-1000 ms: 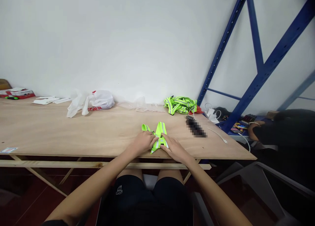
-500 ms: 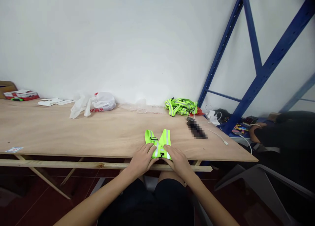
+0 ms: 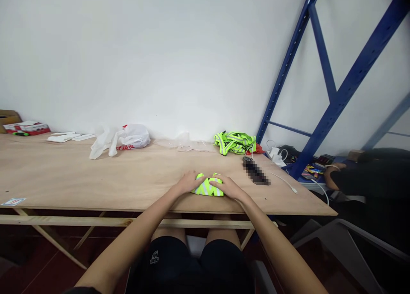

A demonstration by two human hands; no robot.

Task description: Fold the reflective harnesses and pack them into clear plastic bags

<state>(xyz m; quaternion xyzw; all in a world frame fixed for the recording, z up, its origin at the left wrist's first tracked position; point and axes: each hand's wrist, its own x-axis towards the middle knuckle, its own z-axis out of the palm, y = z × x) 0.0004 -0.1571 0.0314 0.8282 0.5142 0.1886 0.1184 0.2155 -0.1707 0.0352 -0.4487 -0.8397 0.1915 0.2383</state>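
Note:
A neon-yellow reflective vest (image 3: pixel 207 189) with silvery stripes lies folded into a small bundle on the table, near its front edge. My left hand (image 3: pixel 189 182) holds the bundle's left side, fingers curled over its far edge. On the opposite side, my right hand (image 3: pixel 226 185) grips the upper right corner, its fingers reaching across the top. Both hands partly cover the vest, and some fingertips are hidden.
Against the wall on the wooden table (image 3: pixel 128 187) sit a heap of reflective vests (image 3: pixel 235 142), clear plastic bags (image 3: pixel 195 146) and a white plastic bag (image 3: pixel 136 136). A pixelated dark object (image 3: pixel 256 171) and white cable (image 3: pixel 285 182) lie right. Beyond the blue rack (image 3: pixel 333 102) is another person's arm (image 3: pixel 331 176).
The vest's two upright straps have been folded down, making a compact bundle. Both hands have moved from its near edge to its far side, away from the table's front edge.

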